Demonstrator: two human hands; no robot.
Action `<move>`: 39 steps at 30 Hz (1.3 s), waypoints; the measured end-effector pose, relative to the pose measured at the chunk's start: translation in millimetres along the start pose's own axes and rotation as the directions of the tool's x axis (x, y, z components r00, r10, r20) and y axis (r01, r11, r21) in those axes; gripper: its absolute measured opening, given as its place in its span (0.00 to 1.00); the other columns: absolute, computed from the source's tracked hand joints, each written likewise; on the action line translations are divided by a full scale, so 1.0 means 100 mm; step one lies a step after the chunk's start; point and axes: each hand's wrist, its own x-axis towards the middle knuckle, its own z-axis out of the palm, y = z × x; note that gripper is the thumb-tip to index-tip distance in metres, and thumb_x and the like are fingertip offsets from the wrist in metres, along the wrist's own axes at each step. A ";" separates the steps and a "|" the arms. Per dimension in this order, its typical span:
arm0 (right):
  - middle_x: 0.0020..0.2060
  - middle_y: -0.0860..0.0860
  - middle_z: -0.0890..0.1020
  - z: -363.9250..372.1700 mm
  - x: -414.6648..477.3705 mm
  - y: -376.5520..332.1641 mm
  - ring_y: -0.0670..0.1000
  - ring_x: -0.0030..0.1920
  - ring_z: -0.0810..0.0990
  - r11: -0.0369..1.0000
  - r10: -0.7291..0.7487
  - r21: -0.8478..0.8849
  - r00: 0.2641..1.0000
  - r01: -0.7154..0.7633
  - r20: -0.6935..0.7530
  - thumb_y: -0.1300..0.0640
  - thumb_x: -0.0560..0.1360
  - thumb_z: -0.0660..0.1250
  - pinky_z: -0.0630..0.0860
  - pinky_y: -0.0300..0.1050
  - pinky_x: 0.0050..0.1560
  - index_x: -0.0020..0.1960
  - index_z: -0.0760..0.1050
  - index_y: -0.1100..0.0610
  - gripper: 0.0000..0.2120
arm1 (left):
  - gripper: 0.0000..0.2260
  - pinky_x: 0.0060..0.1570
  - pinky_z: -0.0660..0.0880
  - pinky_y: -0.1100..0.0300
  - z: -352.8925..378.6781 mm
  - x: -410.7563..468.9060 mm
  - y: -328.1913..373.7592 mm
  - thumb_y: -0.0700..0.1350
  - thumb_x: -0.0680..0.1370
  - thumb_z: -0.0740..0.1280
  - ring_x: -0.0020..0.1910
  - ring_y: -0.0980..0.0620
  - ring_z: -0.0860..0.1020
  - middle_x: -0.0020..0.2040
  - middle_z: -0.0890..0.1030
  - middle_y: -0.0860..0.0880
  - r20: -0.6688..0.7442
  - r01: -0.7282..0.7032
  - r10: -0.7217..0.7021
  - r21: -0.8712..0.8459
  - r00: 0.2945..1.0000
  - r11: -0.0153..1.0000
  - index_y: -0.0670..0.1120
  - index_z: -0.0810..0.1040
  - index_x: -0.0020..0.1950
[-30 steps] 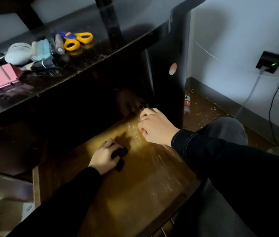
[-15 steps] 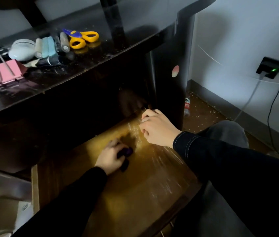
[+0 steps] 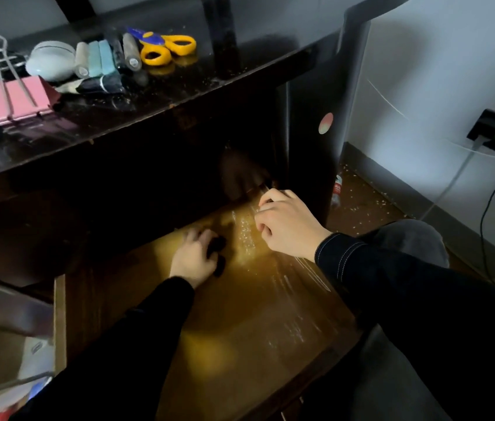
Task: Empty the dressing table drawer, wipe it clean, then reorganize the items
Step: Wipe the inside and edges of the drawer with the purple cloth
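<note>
Here the drawer (image 3: 240, 329) is standing pulled out under the dressing table, its bare wooden floor glowing yellow in the middle of the view. The left hand (image 3: 190, 259) is resting on that floor near the drawer's centre, its fingers curling round a small dark thing (image 3: 218, 243); what the thing is cannot be told. At about two o'clock from it, the right hand (image 3: 288, 229) is sitting by the drawer's far right corner with its fingers bent inwards, and whether they are pinching anything cannot be told. Pale crumbs (image 3: 244, 235) are lying scattered on the wood between the two hands, and more pale streaks are trailing toward five o'clock along the right side.

Up on the tabletop (image 3: 179, 83), at eleven o'clock in the view, the things from the drawer are lying in a loose group: yellow-handled scissors (image 3: 164, 48), several tubes (image 3: 132, 54) just beside them at nine o'clock, then a white round case (image 3: 50, 63), and a pink binder clip (image 3: 24, 98) nearest the left edge. At three o'clock a charger (image 3: 493, 130) is sitting plugged into the wall, showing a green light. A small bottle (image 3: 336, 191) is standing on the floor beside the table's right side panel.
</note>
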 end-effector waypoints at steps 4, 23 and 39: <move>0.44 0.43 0.82 -0.03 -0.01 -0.01 0.48 0.63 0.70 1.000 0.000 -0.030 1.000 0.001 0.018 0.56 0.76 0.64 0.66 0.52 0.65 0.43 0.82 0.50 0.08 | 0.21 0.51 0.78 0.51 0.05 -0.71 0.22 0.49 0.72 0.65 0.57 0.43 0.73 0.59 0.71 0.47 0.170 -0.412 0.402 0.024 0.900 0.911 0.50 0.72 0.65; 0.40 0.43 0.82 -0.03 0.00 -0.02 0.49 0.60 0.71 0.999 -0.008 -0.047 1.000 0.008 0.000 0.58 0.74 0.66 0.64 0.51 0.63 0.40 0.82 0.51 0.08 | 0.22 0.42 0.77 0.53 0.07 -1.08 0.32 0.52 0.73 0.68 0.55 0.46 0.73 0.61 0.71 0.47 0.315 -0.730 0.684 0.043 0.658 0.682 0.52 0.71 0.67; 0.42 0.44 0.83 -0.04 -0.01 -0.03 0.49 0.62 0.71 0.999 0.003 -0.032 1.000 -0.003 0.006 0.58 0.74 0.65 0.64 0.50 0.64 0.41 0.83 0.51 0.08 | 0.21 0.58 0.75 0.54 -0.09 -0.22 -0.03 0.48 0.75 0.68 0.61 0.44 0.75 0.63 0.72 0.47 0.122 -0.110 0.108 0.011 0.987 0.994 0.54 0.75 0.69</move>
